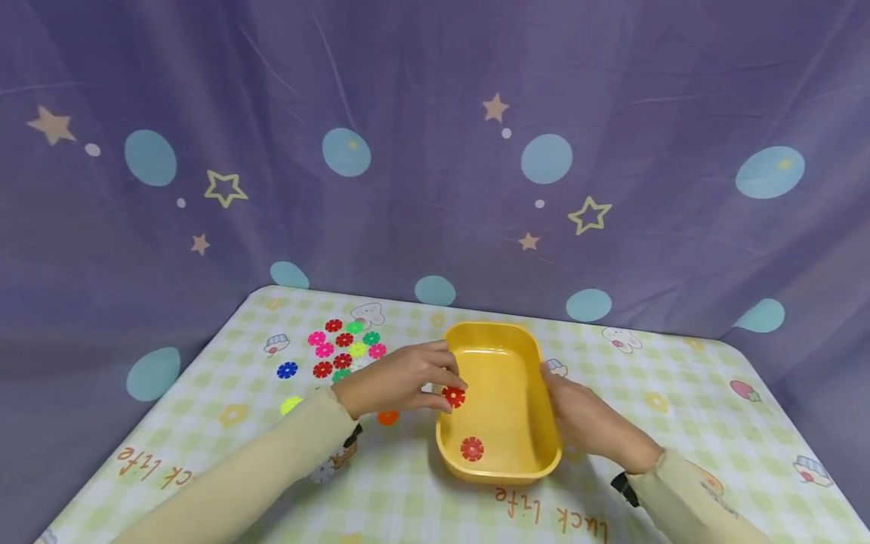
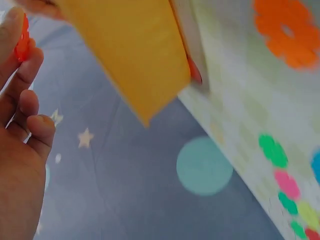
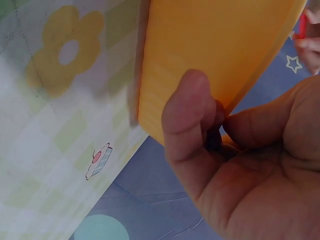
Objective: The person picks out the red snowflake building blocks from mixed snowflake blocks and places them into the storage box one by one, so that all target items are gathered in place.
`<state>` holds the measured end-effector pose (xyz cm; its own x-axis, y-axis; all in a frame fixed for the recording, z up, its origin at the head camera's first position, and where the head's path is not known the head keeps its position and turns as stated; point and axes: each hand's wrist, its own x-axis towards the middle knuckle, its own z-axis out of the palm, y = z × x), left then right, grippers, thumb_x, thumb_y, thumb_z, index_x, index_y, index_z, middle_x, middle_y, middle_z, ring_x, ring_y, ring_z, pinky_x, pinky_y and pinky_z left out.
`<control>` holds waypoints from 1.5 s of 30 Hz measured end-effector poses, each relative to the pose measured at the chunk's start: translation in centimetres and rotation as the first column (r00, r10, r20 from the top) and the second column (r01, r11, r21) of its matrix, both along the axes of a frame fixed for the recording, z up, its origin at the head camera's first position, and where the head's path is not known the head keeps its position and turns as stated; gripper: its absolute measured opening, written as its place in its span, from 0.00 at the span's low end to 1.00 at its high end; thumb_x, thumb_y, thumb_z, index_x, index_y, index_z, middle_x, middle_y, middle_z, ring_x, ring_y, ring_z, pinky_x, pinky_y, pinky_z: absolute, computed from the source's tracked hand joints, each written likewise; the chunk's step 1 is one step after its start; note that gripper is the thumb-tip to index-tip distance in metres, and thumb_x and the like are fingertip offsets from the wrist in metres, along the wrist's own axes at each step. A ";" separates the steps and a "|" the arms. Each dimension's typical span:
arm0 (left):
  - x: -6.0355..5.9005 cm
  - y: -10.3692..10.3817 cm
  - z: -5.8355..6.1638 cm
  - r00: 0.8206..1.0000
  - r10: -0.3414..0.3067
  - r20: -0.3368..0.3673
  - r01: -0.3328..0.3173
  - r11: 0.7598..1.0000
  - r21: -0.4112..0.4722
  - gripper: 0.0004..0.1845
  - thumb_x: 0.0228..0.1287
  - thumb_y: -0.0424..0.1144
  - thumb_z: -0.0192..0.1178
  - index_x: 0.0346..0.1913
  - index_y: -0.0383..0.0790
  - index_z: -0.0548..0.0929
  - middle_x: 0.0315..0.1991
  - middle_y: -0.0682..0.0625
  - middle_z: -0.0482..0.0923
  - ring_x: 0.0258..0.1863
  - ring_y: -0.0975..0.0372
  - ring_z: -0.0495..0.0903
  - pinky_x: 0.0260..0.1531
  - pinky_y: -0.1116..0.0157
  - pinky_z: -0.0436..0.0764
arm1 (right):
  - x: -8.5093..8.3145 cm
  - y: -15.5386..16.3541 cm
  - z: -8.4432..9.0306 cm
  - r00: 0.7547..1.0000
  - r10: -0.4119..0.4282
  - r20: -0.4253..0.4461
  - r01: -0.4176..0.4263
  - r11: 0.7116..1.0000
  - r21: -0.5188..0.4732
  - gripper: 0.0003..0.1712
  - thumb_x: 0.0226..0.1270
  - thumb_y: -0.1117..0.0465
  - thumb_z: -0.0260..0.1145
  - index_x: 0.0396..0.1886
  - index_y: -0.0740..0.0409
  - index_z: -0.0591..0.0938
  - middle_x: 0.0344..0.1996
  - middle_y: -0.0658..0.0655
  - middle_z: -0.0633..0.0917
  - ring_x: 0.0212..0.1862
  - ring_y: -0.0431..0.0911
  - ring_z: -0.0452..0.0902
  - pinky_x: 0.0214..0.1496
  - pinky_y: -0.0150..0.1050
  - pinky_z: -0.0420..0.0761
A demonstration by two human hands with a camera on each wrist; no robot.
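In the head view my left hand [image 1: 406,378] is over the left rim of a yellow plastic tray [image 1: 503,400]. Between thumb and fingers it pinches a red snowflake disc [image 1: 454,397], seen edge-on in the left wrist view as a thin red piece [image 2: 22,42]. Another red disc [image 1: 472,449] lies inside the tray at its near left. On the tray's right side, my right hand [image 1: 591,419] holds the rim; up close its thumb and fingers [image 3: 187,107] meet at the yellow wall.
Loose snowflake discs in red, pink, green and yellow [image 1: 357,350] lie left of the tray. A blue disc [image 1: 287,370] sits farther left, and an orange one [image 1: 388,418] is beside the left wrist. A checked cloth [image 1: 680,423] covers the table, with a purple curtain [image 1: 435,211] behind.
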<state>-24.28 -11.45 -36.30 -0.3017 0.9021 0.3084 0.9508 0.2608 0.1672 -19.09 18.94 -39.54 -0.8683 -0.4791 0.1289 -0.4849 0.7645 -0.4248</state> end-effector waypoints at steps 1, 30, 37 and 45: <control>-0.2 0.6 -0.2 1.000 -0.007 -0.007 0.007 1.000 -0.024 0.18 0.57 0.53 0.64 0.46 0.46 0.86 0.39 0.59 0.77 0.38 0.68 0.67 0.39 0.78 0.68 | 0.0 0.0 0.0 1.000 -0.006 0.002 0.006 1.000 0.006 0.36 0.67 0.65 0.60 0.68 0.76 0.57 0.59 0.70 0.72 0.58 0.60 0.71 0.56 0.54 0.70; -1.9 8.2 -2.6 0.995 0.098 -0.024 -0.094 0.814 -0.574 0.12 0.47 0.48 0.74 0.36 0.54 0.86 0.28 0.63 0.75 0.33 0.67 0.68 0.34 0.73 0.69 | 0.0 -0.3 0.4 0.999 -0.029 0.037 0.027 0.998 0.062 0.31 0.71 0.69 0.51 0.68 0.78 0.54 0.63 0.72 0.66 0.63 0.61 0.64 0.61 0.55 0.65; -1.7 4.4 0.5 0.993 0.094 -0.072 -0.114 0.934 -0.338 0.12 0.53 0.41 0.71 0.43 0.48 0.87 0.40 0.57 0.80 0.39 0.63 0.71 0.45 0.69 0.71 | -0.1 -0.1 0.4 0.999 -0.023 0.038 0.021 0.998 0.055 0.32 0.72 0.67 0.51 0.68 0.78 0.53 0.63 0.73 0.65 0.63 0.62 0.64 0.61 0.56 0.64; -0.9 -6.2 1.8 0.937 0.348 0.039 -0.318 0.893 -0.318 0.12 0.50 0.39 0.73 0.39 0.47 0.86 0.33 0.58 0.78 0.36 0.62 0.72 0.39 0.65 0.75 | 0.0 -0.2 0.6 0.999 -0.016 0.037 0.014 0.999 0.045 0.32 0.71 0.68 0.52 0.68 0.79 0.54 0.63 0.72 0.67 0.62 0.61 0.66 0.60 0.55 0.66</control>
